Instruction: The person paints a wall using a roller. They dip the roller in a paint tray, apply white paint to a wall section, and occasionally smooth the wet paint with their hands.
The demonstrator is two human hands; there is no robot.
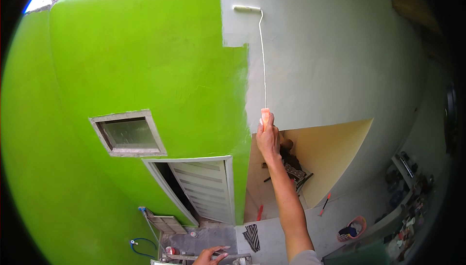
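My right hand (268, 136) is closed around the orange handle of a paint roller (264, 56), with my arm stretched upward. Its long, thin metal frame rises to a white roller sleeve, which lies level against the pale grey-white part of the wall (320, 61). To the left the wall is bright green (145, 47), and a stepped edge divides the two colours just left of the sleeve. Low in the view, my left hand (211, 255) has its fingers stretched out and apart beside a pale bar. Nothing shows in its fingers.
A small framed window (128, 134) and a white slatted door (204, 185) break the green wall. Right of the door is an opening with cream walls (335, 153). Far below stand a pink basket (352, 228), a striped cloth (251, 237) and a cluttered shelf (412, 202).
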